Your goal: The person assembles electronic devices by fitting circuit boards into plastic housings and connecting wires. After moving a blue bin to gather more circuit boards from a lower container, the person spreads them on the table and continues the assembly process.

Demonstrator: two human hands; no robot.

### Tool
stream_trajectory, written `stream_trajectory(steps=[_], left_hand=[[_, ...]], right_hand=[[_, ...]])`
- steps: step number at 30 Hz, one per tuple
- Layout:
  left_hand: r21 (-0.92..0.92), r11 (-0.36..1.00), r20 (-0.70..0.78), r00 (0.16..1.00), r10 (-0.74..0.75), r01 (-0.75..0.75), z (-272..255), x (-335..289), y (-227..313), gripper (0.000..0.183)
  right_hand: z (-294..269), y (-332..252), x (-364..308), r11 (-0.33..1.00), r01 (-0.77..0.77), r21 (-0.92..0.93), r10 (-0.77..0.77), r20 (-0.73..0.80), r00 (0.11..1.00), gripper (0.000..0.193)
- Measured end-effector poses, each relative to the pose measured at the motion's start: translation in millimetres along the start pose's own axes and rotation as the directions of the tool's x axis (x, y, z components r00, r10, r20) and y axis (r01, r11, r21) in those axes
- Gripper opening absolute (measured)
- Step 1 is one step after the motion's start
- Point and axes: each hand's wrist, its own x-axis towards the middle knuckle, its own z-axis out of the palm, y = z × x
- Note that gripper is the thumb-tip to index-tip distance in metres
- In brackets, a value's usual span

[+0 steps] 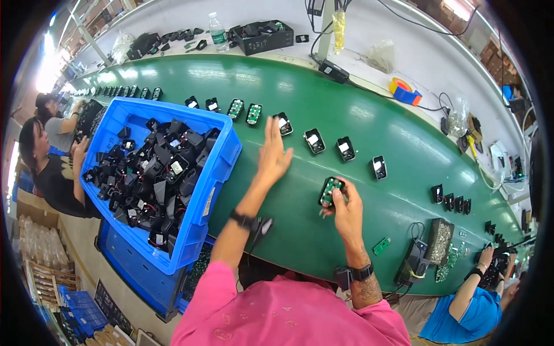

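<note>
My right hand (348,212) grips a small black plastic housing (330,192) with a green circuit board in it, just above the green bench. My left hand (273,155) is open, its fingers stretched out and holding nothing. Its fingertips are beside a black housing (284,124) with a white part inside; whether they touch it I cannot tell. To the left of those fingers lie two housings with green boards, one of them this board-filled housing (254,114). On the other side, an open housing (314,140) sits in a row with two more.
A blue crate (225,158) heaped with black housings stands at the left. A loose green board (381,246), a power tool-like black device (412,264) and a box of small metal parts (440,241) lie at right. Tape (405,91) rests at the back. Co-workers sit on both sides.
</note>
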Motion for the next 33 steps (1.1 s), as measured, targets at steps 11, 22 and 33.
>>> stream_trajectory(steps=[11, 22, 33], left_hand=[[-0.295, 0.931, -0.055, 0.969, -0.239, 0.213, 4, 8, -10, 0.083], [-0.666, 0.6, 0.056, 0.831, -0.553, 0.444, -56, -163, 8, 0.087], [-0.611, 0.677, 0.077, 0.883, -0.463, 0.409, -59, -174, -2, 0.083]], right_hand=[[-7, -44, 71, 0.778, -0.37, 0.508, 0.218, 0.334, 0.917, 0.026], [110, -7, 233, 0.824, 0.193, -0.533, 0.022, 0.37, 0.929, 0.026], [129, -49, 255, 0.894, -0.447, -0.04, 0.419, 0.433, 0.798, 0.022]])
